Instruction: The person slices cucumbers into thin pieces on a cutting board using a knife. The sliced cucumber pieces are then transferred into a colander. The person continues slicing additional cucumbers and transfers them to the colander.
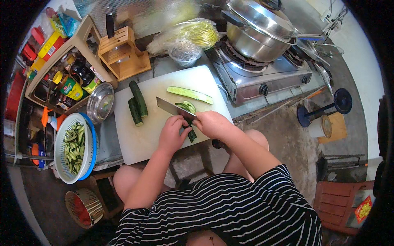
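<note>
My right hand (212, 124) grips a kitchen knife by its handle, and the steel blade (170, 107) points to the upper left over the cutting board (141, 150). Under the blade lies a cucumber piece (192, 134), green skin up, with the fingers of my left hand (173, 132) pressed on it. Several cucumber slices (187, 106) rest just beyond the blade. Farther up the board is a cucumber half (190, 94), cut face up. Two dark green cucumber pieces (139, 100) lie side by side at the left.
At the left, a white colander (58, 153) holds cut cucumber, beside a steel bowl (100, 103). A wooden knife block (123, 55) and a bottle-filled rack (89, 33) stand behind. A steel pot (257, 43) sits on the gas stove (249, 87). Bagged food (192, 37) lies behind the board.
</note>
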Tool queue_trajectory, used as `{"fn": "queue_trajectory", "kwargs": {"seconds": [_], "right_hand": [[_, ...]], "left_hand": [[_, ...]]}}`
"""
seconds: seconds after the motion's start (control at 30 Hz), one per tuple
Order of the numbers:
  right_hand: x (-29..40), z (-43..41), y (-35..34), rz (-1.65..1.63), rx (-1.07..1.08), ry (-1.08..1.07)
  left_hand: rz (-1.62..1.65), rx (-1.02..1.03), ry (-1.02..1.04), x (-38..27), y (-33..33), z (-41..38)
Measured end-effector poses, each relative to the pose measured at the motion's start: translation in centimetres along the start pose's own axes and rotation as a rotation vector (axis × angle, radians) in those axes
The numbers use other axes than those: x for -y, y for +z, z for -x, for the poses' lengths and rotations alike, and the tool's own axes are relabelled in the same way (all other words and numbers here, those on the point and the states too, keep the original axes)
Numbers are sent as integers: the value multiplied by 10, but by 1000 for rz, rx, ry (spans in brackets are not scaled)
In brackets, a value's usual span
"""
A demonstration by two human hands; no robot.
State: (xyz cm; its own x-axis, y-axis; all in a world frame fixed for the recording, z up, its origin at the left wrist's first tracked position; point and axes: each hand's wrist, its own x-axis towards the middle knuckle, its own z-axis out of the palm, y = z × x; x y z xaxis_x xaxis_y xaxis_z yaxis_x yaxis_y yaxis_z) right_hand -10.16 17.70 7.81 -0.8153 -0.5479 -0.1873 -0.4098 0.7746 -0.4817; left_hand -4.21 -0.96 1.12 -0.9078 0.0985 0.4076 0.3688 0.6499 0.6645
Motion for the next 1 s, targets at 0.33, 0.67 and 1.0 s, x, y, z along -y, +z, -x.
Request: {"fn": "queue_trajectory", "kwargs": {"seconds": [0.33, 0.67, 1.0], "right_hand": [[3, 24, -32, -9, 99, 45], [3, 18, -14, 17, 15, 10], [7, 15, 1, 12, 0, 57]], "left_hand": [[10, -9, -5, -1, -1, 1], [24, 30, 56, -1, -5, 4], [24, 21, 46, -1, -3, 4]]}}
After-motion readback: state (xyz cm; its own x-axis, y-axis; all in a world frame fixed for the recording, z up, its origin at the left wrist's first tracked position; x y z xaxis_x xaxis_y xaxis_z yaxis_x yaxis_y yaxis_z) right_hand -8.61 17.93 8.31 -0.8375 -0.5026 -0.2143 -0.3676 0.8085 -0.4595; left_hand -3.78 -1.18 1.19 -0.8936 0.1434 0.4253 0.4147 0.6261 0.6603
